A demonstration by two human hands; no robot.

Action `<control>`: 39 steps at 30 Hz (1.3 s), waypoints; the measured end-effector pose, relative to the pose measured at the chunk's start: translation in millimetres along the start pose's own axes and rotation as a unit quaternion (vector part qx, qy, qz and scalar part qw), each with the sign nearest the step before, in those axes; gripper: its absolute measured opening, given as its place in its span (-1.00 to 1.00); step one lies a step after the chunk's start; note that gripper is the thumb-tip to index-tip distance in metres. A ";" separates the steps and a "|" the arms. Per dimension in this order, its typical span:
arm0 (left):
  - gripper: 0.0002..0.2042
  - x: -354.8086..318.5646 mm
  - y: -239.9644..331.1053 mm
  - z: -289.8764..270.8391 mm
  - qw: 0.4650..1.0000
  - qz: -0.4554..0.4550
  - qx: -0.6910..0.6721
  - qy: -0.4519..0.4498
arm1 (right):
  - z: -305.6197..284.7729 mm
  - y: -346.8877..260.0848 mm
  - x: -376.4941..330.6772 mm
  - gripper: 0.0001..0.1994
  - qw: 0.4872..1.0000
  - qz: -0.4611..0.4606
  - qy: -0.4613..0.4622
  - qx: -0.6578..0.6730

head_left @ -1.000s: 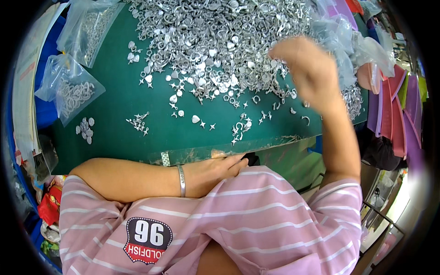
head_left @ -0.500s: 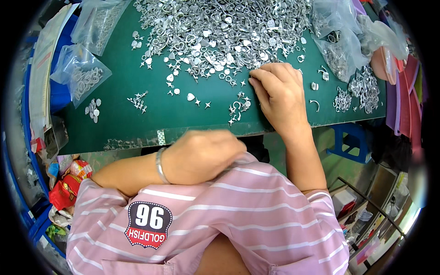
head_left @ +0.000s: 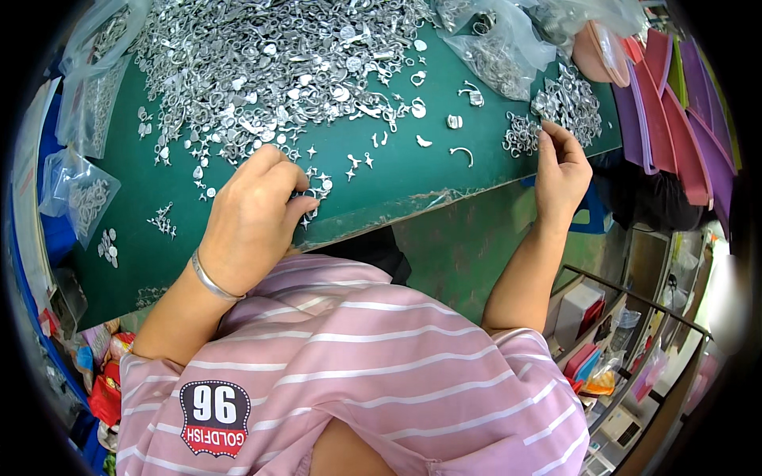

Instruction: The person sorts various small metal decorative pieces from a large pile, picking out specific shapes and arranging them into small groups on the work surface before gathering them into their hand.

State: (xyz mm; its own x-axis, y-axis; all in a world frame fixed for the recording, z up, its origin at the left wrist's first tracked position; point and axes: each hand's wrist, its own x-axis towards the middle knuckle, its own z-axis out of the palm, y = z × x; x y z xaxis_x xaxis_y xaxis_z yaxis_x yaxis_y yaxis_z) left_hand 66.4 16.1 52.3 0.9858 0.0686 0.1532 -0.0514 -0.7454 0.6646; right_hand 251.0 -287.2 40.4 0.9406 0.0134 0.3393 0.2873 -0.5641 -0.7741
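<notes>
My left hand (head_left: 255, 208), with a silver bangle (head_left: 211, 278) on the wrist, is over the near part of the green table. Its fingers are curled, thumb and forefinger close together beside a small group of silver metal charms (head_left: 321, 181). Whatever lies between the fingertips is hidden. Farther right, my right hand (head_left: 563, 173) has thumb and forefinger nearly together at the edge of a small pile of silver ring-like pieces (head_left: 521, 133). Any piece in that pinch is too small to make out. A larger pile of silver pieces (head_left: 567, 103) adjoins it.
A broad heap of mixed silver charms (head_left: 262, 63) covers the far table (head_left: 381, 194). Clear plastic bags of parts (head_left: 496, 59) stand at the back right, others (head_left: 79, 194) at the left. Pink and purple sheets (head_left: 659, 119) stand beyond the right edge.
The view has swung right. My right hand has moved from the big heap's edge to the small piles at right. My left hand has come up from the table's front edge onto the tabletop.
</notes>
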 end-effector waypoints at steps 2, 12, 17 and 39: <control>-0.79 1.4 -1.1 0.9 1.000 0.009 -0.003 -0.013 | -1.1 13.3 1.5 -0.87 0.990 -0.072 -0.001 -0.123; -0.80 -4.0 -8.4 -0.3 1.000 0.014 0.002 0.010 | 78.0 -80.3 -51.0 -0.83 0.941 -0.286 -0.174 0.056; -0.84 -4.5 -4.5 -9.6 0.997 -0.040 -0.058 0.040 | 105.9 -99.9 -83.8 -0.80 0.889 -0.330 -0.298 0.109; -0.84 -44.4 -39.8 -41.5 0.991 -0.044 0.001 0.125 | -0.2 23.8 26.4 -0.88 0.949 -0.154 -0.072 -0.265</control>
State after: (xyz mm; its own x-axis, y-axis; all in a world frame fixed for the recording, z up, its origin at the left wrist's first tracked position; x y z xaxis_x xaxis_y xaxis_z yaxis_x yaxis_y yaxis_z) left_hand 18.0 70.3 49.5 0.9160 0.2949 0.2721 0.0326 -0.7307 0.6820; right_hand 282.6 -300.4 31.0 0.8532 0.3358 0.3991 0.4562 -0.8513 -0.2591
